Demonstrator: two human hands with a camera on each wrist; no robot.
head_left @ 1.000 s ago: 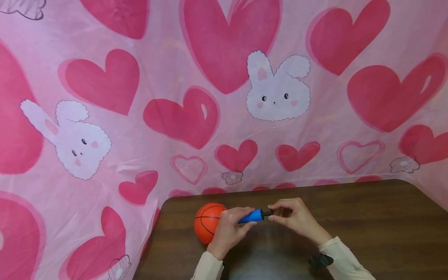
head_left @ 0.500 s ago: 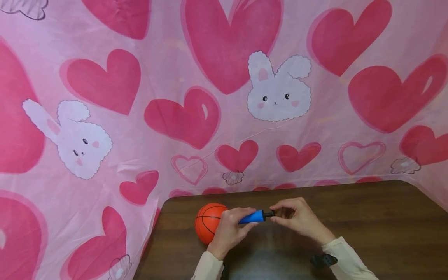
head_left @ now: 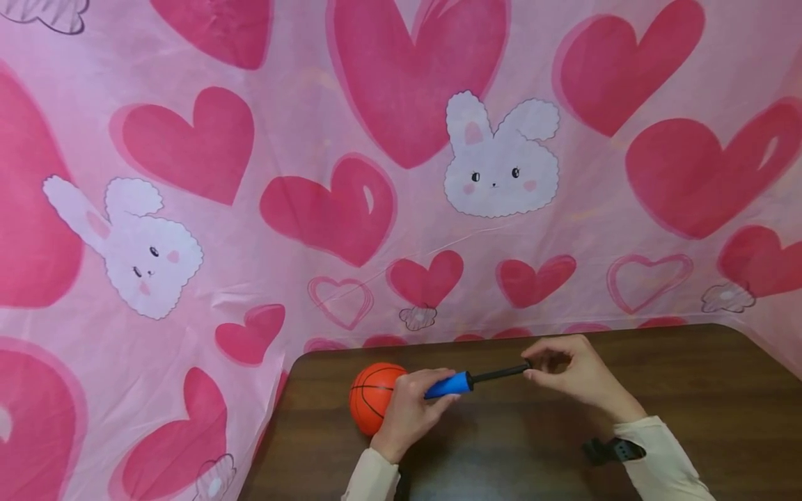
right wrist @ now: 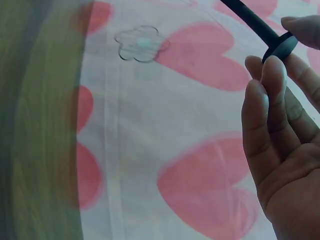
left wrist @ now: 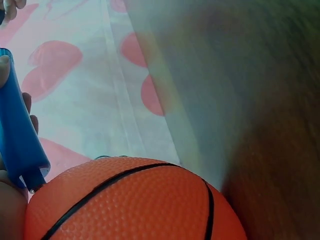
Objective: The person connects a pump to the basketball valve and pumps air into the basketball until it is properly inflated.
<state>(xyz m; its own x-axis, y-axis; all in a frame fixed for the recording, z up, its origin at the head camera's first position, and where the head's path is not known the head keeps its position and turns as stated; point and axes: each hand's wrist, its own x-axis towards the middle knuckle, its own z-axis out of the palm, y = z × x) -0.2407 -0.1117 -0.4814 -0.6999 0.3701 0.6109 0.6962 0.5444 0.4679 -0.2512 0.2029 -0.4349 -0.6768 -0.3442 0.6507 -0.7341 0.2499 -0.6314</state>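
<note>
My left hand [head_left: 410,410] grips the blue barrel of a small hand pump [head_left: 450,385], thumb and fingers on either side of it. In the left wrist view the lower end of the pump [left wrist: 22,130] meets the orange basketball [left wrist: 135,205] at its edge; a bit of metal shows at the joint. The ball [head_left: 371,400] sits on the table, partly behind the left hand. My right hand [head_left: 583,372] pinches the black end of the pump's rod, which stands well out of the barrel. The right wrist view shows thumb and fingers on the round black handle [right wrist: 281,46].
A brown wood-grain table [head_left: 702,403] lies beneath the hands. Behind and to the left hangs a pink cloth [head_left: 288,104] with hearts and rabbits, close to the table's far edge. A dark strap device [head_left: 617,451] is on the right wrist.
My right hand has moved right and slightly away, drawing the black rod far out of the blue barrel. The left hand and the basketball have stayed about where they were.
</note>
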